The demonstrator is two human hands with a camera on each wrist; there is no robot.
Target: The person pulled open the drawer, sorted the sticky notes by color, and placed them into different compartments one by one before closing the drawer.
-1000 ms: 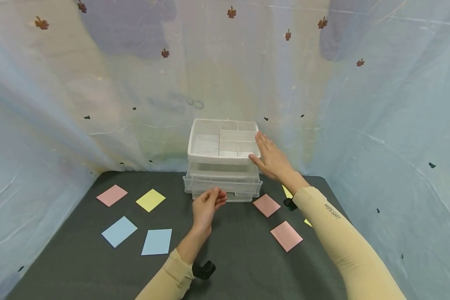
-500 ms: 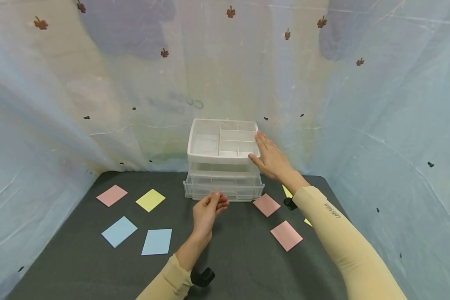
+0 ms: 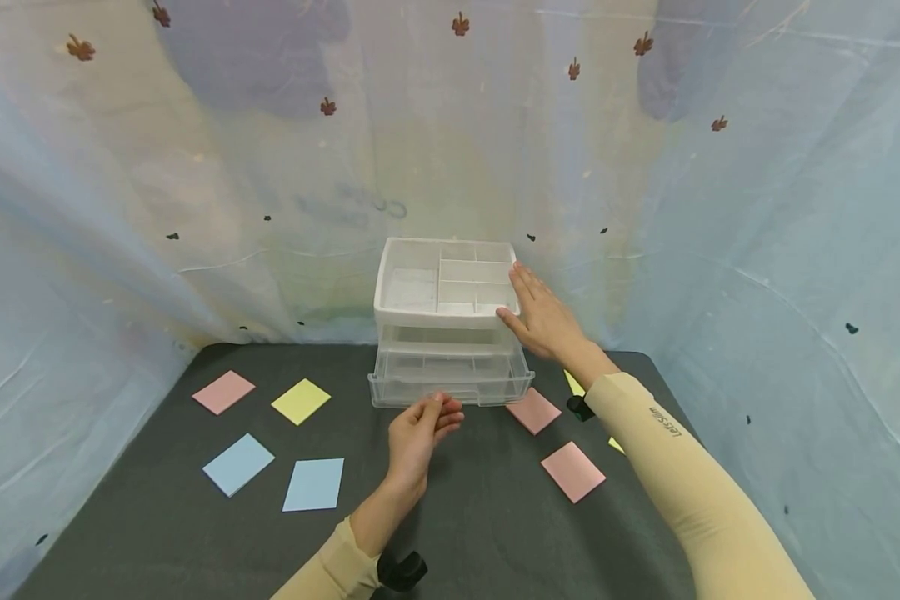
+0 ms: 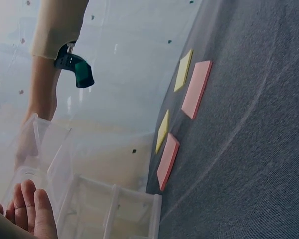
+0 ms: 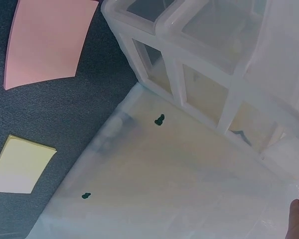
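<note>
A clear plastic drawer unit (image 3: 450, 319) with a white divided top tray stands at the back of the black table. One of its see-through drawers (image 3: 393, 392) is slid out toward me. My left hand (image 3: 412, 442) is at the middle of that drawer's front, with thumb and fingers pinching its handle, which they partly hide. In the left wrist view, the fingers of the left hand (image 4: 32, 209) overlap the drawer (image 4: 55, 137). My right hand (image 3: 543, 317) rests on the tray's right rim, fingers straight and thumb at the front corner. Only its fingertips show in the right wrist view.
Left on the table lie pads of sticky notes: a pink pad (image 3: 223, 392), a yellow pad (image 3: 301, 401) and two blue pads (image 3: 313, 484). On the right are two pink pads (image 3: 573, 472) and two yellow pads (image 3: 573, 383), partly behind my right sleeve. A patterned curtain (image 3: 450, 167) hangs behind.
My left hand has drawn the drawer farther out toward me, its front now lower in the head view. The right hand stays on the tray's rim.
</note>
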